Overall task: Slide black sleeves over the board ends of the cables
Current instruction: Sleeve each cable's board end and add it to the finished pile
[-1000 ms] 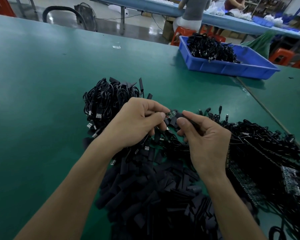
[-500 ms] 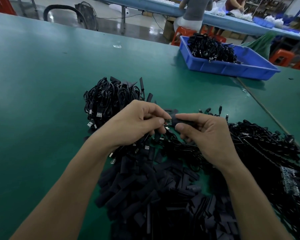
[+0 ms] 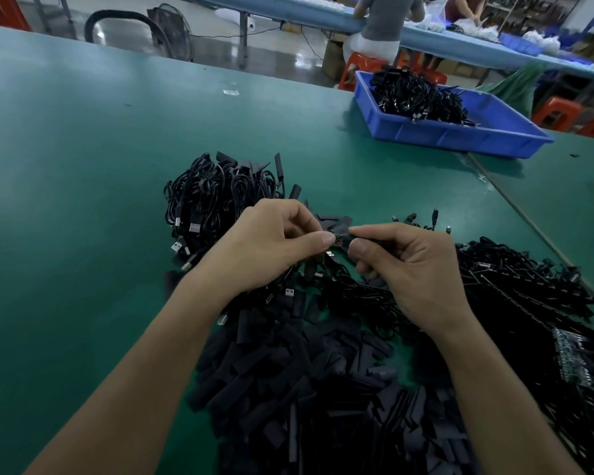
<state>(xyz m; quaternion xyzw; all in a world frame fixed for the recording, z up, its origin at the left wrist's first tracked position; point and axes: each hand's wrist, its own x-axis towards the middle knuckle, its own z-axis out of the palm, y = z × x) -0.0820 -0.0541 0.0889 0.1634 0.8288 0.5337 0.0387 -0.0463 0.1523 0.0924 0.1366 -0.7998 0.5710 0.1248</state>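
As left hand [image 3: 268, 248] pinches cable [image 3: 339, 239] — right hand [image 3: 415, 269] grips flat sleeve [image 3: 353, 239].

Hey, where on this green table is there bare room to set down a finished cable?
Bare green table left of the coiled cable heap, and between that heap and the blue bin. Crowded: loose sleeves near you, cables on the right.

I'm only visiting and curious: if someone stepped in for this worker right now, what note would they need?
Left hand: pinches one cable's board end.
Right hand: pinches a black sleeve, its mouth at the board end.
Loose sleeves lie heaped nearest; bare cables to the right; a bundle with sleeves showing, seemingly finished, beyond the left hand.
Left: push this sleeve on, then do the right-hand pile.
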